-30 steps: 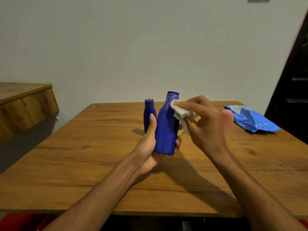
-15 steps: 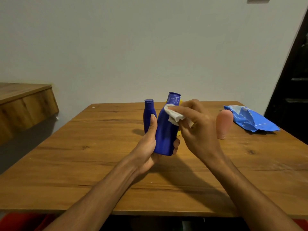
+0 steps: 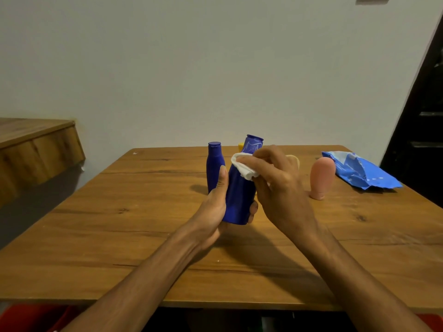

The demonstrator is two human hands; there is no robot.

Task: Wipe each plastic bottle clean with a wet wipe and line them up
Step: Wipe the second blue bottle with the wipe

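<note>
As the left grip (image 3: 211, 212) clasps the blue bottle (image 3: 239, 200), the right grip (image 3: 280, 185) pinches a wipe (image 3: 243, 167) against it.

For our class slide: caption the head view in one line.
Left hand grips a tall dark-blue plastic bottle; right hand presses a white wet wipe against its shoulder.

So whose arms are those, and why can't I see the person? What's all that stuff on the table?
No machine here: the camera sits on a person's head and looks down, so you see only their arms. The left hand holds a big blue bottle above the wooden table. The right hand presses a white wet wipe against its upper part. On the table stand a smaller blue bottle and a pink bottle, with a blue wipes pack lying to the right.
</note>
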